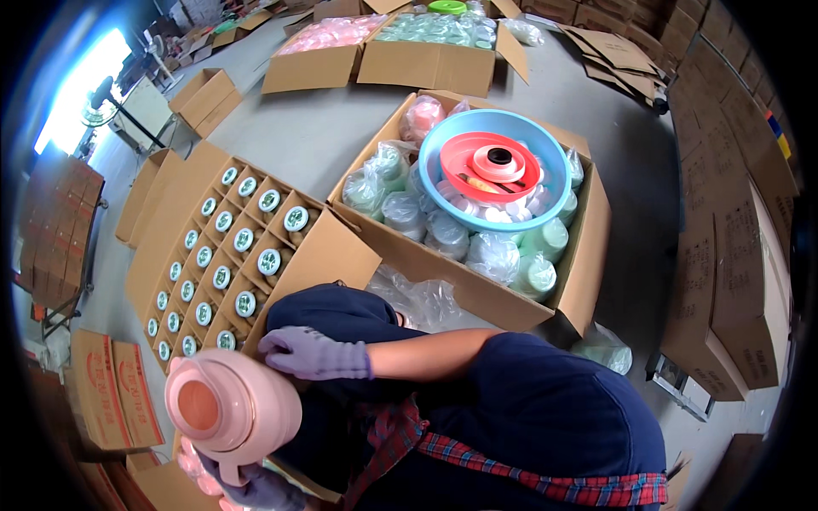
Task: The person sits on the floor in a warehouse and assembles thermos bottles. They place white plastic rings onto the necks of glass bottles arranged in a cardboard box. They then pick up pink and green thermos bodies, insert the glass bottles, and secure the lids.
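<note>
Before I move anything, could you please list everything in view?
Jug: one, pink, lower left
Divided carton: one, brown, left
Round tops: about twenty, green and white, in divided carton
Large carton: one, brown, centre
Wrapped bundles: many, mostly pale, in large carton
Blue basin: one, blue, on bundles
Red basin: one, red, inside blue basin
Round piece: one, pink, black centre, in red basin
Back cartons: two, brown, top
Flattened cardboard: several, brown, upper right
Boxes: several, brown, right
Fans: two, dark and white, upper left
Left hand: one, gloved purple, holding jug
Right hand: one, gloved purple, beside jug
</note>
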Demonstrator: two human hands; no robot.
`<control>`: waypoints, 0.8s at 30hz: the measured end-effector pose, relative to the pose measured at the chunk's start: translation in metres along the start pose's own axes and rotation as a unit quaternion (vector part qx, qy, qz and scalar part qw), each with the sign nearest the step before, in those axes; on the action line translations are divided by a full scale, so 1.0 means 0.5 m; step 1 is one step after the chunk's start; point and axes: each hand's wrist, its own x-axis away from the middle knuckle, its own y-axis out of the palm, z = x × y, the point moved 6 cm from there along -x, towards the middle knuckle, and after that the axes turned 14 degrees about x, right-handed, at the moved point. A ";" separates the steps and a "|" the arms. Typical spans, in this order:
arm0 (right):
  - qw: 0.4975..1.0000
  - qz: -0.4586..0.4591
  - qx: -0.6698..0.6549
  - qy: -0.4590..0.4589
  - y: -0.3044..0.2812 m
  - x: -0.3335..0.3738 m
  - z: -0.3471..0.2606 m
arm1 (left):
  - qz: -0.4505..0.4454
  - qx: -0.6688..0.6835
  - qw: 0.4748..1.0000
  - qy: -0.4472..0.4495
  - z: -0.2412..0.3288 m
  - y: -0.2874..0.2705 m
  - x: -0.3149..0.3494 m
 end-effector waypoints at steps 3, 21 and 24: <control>0.901 0.342 0.208 -0.167 -0.209 0.092 0.000 | -0.030 0.069 0.983 -0.165 0.045 0.022 -0.024; 0.873 0.425 -0.001 0.241 -0.846 0.509 0.489 | -0.208 0.230 0.949 -0.057 -0.125 0.088 0.105; 0.810 0.465 0.213 0.286 -0.853 0.478 0.423 | -0.197 0.209 0.952 -0.103 -0.164 0.076 0.155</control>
